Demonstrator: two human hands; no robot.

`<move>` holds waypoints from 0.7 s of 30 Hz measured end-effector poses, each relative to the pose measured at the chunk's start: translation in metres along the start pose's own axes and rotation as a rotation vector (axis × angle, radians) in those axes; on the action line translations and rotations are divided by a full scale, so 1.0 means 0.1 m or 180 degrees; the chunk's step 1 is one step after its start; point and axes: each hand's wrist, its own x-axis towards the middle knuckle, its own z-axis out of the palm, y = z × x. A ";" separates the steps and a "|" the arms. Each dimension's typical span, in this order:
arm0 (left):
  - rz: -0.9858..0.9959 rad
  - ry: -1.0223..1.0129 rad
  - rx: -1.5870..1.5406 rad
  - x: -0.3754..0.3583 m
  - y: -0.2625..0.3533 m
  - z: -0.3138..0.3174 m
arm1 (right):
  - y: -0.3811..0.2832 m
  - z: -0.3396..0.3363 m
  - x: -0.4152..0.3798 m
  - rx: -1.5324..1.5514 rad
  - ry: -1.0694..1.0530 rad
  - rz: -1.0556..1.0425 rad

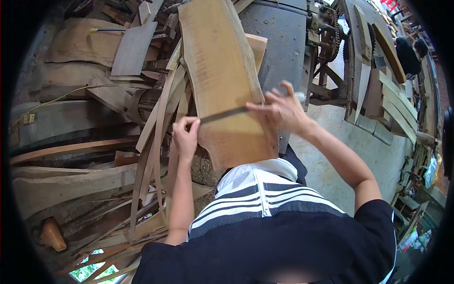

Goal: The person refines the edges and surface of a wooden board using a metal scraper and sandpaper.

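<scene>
A long light-brown wooden board [222, 61] with wavy natural edges runs away from my body. Across its near part lies a narrow, flat, dark metal file [224, 115]. My left hand [186, 135] pinches the file's left end between thumb and fingers, at the board's left edge. At the right edge, my right hand [286, 110] grips the other end, some fingers raised and one stretched along the file. A pale round end sticks out behind that hand; the handle itself is mostly hidden by the palm.
Wood strips [158, 123] and offcuts pile up on the left. A grey machine table [279, 42] stands beyond the board, with a chain drive [333, 35] to its right. Curved wooden pieces [390, 102] rest on a stand at far right. Concrete floor [331, 151] shows at right.
</scene>
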 end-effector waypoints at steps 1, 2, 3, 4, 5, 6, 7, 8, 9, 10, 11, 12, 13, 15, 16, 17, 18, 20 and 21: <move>-0.0340 -0.0131 -0.0930 0.15 -0.05 0.05 | 0.10 -0.04 0.15 -0.0043 0.0055 0.0015; -0.0021 -0.0091 -0.0544 0.34 -0.11 0.06 | 0.18 -0.07 0.31 -0.0037 0.0045 0.0004; -0.0203 -0.0097 -0.0479 0.50 -0.07 0.07 | 0.23 -0.08 0.46 -0.0037 0.0171 0.0069; -0.0380 -0.0100 -0.0426 0.58 -0.04 0.07 | 0.28 -0.09 0.55 -0.0049 0.0295 0.0136; -0.0390 -0.0100 -0.0440 0.52 -0.05 0.09 | 0.31 -0.03 0.56 0.0096 0.0506 0.0051; -0.0138 0.0034 -0.0357 0.47 -0.06 0.10 | 0.30 -0.03 0.50 0.0066 0.0519 0.0052; 0.0122 0.0184 -0.0275 0.42 -0.06 0.09 | 0.26 -0.06 0.38 -0.0012 0.0362 0.0008; 0.0123 0.0142 0.0095 0.24 0.16 0.01 | 0.20 -0.07 0.25 -0.0072 0.0198 -0.0030; 0.0335 0.0193 0.0375 0.06 0.25 -0.02 | 0.14 -0.03 0.08 0.0154 0.0124 -0.0033; 0.0265 0.0268 0.0366 -0.13 0.34 -0.02 | 0.08 -0.01 -0.06 0.0152 0.0147 -0.0001; 0.0359 0.0362 0.0480 -0.29 0.37 -0.01 | 0.03 -0.02 -0.19 0.0416 -0.0087 0.0016; 0.0481 0.0366 0.0636 -0.43 0.33 0.03 | 0.00 -0.03 -0.27 0.0680 -0.0319 0.0037; 0.0565 0.0347 0.0614 -0.52 0.33 0.04 | 0.01 -0.06 -0.30 0.0659 -0.0283 0.0080; 0.0399 0.0361 0.0560 -0.63 0.37 0.04 | 0.04 -0.12 -0.32 0.1066 -0.0572 0.0065; 0.0336 0.0500 0.0508 -0.65 0.39 0.03 | 0.07 -0.12 -0.30 0.1060 -0.0542 0.0099; -0.0132 0.0498 0.0038 -0.72 0.31 0.05 | 0.14 -0.09 -0.25 0.1556 -0.0286 0.0505; -0.0599 0.0488 -0.0434 -0.79 0.21 0.08 | 0.21 -0.06 -0.20 0.2045 -0.0016 0.0905; -0.0939 0.0268 -0.0780 -0.85 0.17 0.05 | 0.31 0.03 -0.12 0.2720 0.0320 0.1549; -0.1071 0.0161 -0.1002 -0.86 0.17 0.10 | 0.33 0.09 -0.10 0.3397 0.0640 0.2156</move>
